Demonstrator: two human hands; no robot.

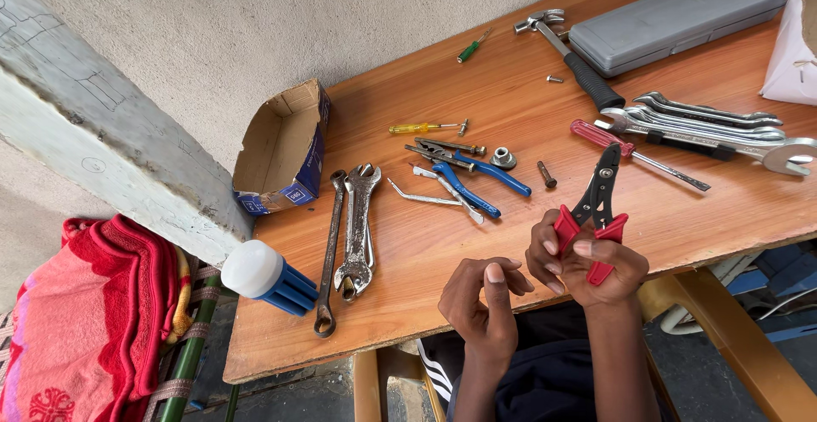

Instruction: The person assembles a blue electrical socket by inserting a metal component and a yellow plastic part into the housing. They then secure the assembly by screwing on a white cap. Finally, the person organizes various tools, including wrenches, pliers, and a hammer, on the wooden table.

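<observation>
Right hand (596,265) wrapped around red handles of crimping pliers (596,209), black jaws pointing up and away, held above table's near edge. Left hand (485,299) just beside it, fingers curled loosely, thumb up; cannot tell whether it pinches anything small. Blue-handled pliers (472,179), yellow screwdriver (421,128) lie mid-table; two spanners (349,235) toward left edge. Judgement: squeeze handles evenly, keep jaws square, steady tool with left fingertips clear of jaws, work over wooden table (511,243).
</observation>
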